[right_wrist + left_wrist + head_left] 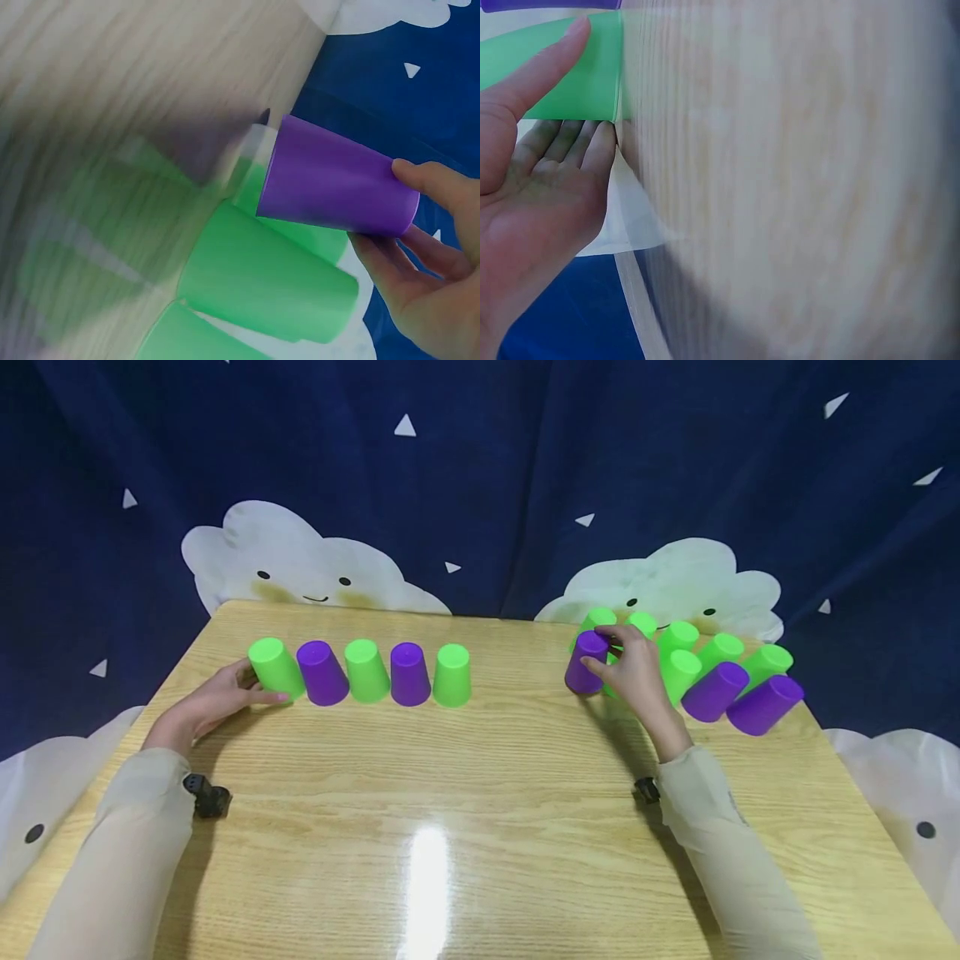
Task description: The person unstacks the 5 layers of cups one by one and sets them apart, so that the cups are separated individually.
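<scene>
My left hand is at the left end of a row, touching an upside-down green cup. In the left wrist view its straight thumb lies across the front of the green cup, and its relaxed fingers reach to the cup's side. My right hand pinches an upside-down purple cup near its closed end, thumb on one side and fingers on the other. In the right wrist view this purple cup overlaps green cups; whether it touches the table cannot be told.
Beside the left green cup the row continues with a purple cup, a green, a purple and a green cup. Behind and right of my right hand stand several green cups and two purple ones, on the wooden table.
</scene>
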Demonstrator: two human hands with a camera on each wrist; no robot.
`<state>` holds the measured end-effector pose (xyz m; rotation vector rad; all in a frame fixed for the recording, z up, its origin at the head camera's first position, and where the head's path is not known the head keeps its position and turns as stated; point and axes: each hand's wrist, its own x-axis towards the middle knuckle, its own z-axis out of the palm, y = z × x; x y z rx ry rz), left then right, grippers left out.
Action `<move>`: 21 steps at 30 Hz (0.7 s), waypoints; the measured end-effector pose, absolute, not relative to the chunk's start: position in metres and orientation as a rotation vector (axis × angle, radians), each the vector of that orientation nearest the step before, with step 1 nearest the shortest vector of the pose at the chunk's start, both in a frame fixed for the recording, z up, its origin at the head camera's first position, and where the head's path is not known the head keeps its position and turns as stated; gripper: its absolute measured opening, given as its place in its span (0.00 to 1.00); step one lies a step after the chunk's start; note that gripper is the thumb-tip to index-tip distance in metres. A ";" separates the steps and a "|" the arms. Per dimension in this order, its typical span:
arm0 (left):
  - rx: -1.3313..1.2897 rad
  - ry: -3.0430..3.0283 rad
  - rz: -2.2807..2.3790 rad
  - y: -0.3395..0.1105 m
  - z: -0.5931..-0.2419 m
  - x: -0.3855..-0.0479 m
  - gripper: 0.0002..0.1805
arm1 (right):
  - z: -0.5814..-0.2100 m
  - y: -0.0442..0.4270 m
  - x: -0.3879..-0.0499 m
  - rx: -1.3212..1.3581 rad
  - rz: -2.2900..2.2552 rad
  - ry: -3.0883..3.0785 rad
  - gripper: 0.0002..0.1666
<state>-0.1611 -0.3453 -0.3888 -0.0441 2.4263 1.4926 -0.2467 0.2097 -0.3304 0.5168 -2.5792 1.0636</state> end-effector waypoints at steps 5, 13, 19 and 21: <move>-0.048 2.419 1.498 -0.345 -0.390 -0.160 0.52 | -0.336 0.214 -0.248 0.509 1.005 -2.608 0.26; -0.054 2.412 1.510 -0.343 -0.390 -0.158 0.52 | -0.333 0.215 -0.246 0.484 0.959 -2.645 0.29; -0.041 2.403 1.517 -0.343 -0.389 -0.158 0.52 | -0.319 0.209 -0.241 0.538 1.003 -2.582 0.28; -0.034 2.404 1.521 -0.344 -0.388 -0.159 0.52 | -0.314 0.202 -0.237 0.580 0.993 -2.555 0.28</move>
